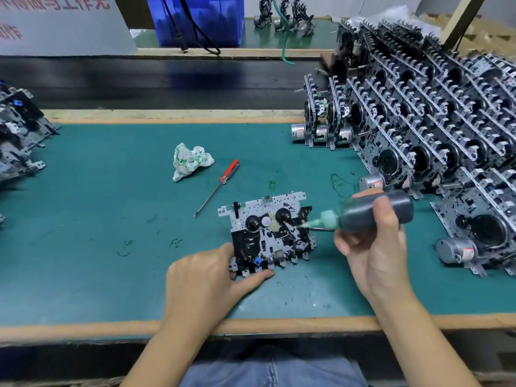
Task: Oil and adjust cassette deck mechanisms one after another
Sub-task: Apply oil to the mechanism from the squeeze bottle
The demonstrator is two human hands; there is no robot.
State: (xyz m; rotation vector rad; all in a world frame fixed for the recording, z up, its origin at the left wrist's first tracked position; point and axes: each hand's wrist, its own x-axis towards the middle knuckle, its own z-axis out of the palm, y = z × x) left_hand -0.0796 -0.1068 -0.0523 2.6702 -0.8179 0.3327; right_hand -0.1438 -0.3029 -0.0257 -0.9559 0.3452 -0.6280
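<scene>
A cassette deck mechanism [269,231] lies flat on the green mat [97,219], metal plate and black reels facing up. My left hand [206,277] holds its near left corner, thumb along the front edge and fingers at the left side. My right hand [374,244] grips a dark oil bottle [371,212] with a pale green cap, laid almost level. The bottle's nozzle tip [303,225] touches the mechanism's right side, near the right reel.
A red-handled screwdriver [223,182] and a crumpled white cloth [190,162] lie behind the mechanism. Several stacked mechanisms [432,129] fill the right side of the bench, and more sit at the far left [16,135]. A blue bin [195,20] stands at the back.
</scene>
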